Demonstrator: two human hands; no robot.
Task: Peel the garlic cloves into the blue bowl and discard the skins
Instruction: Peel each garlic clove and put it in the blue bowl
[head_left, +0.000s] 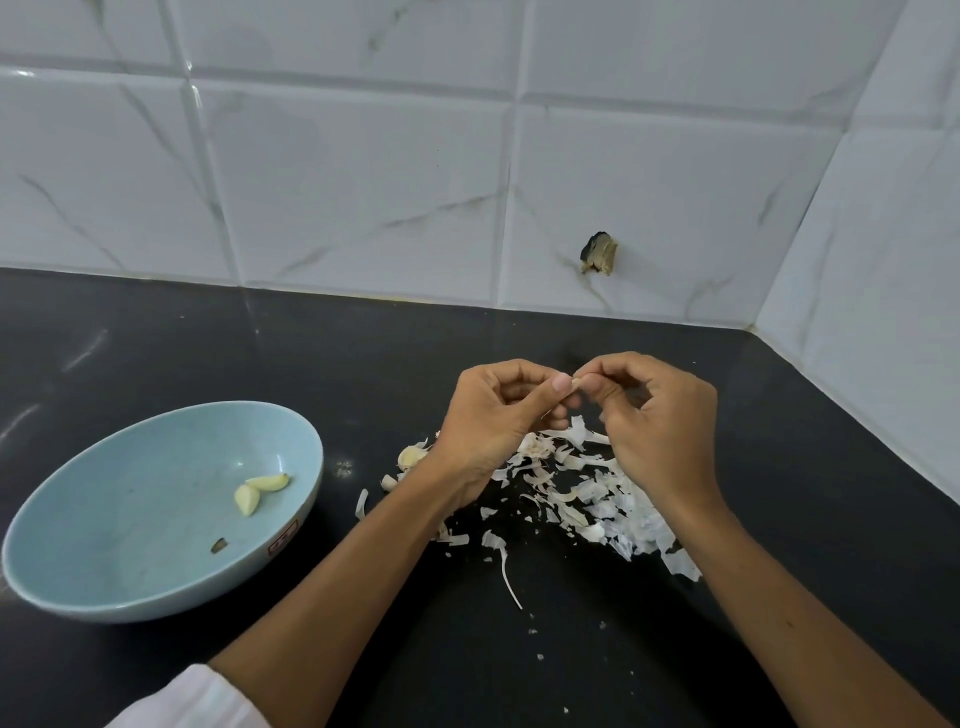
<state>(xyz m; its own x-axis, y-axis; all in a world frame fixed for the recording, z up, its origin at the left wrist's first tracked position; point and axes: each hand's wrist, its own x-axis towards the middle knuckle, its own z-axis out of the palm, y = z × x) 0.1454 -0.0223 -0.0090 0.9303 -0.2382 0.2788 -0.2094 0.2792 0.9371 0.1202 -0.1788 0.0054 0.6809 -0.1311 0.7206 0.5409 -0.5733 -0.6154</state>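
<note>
We pinched one garlic clove (577, 383) in a closed grip, with the fingertips of our left hand (493, 415) and right hand (654, 421) curled round it, above the skins (587, 488) scattered on the dark worktop (363, 364). Another clove (410, 457) lay beside the left wrist. Two peeled cloves (260, 491) lay in the blue bowl (130, 493), further left.
</note>
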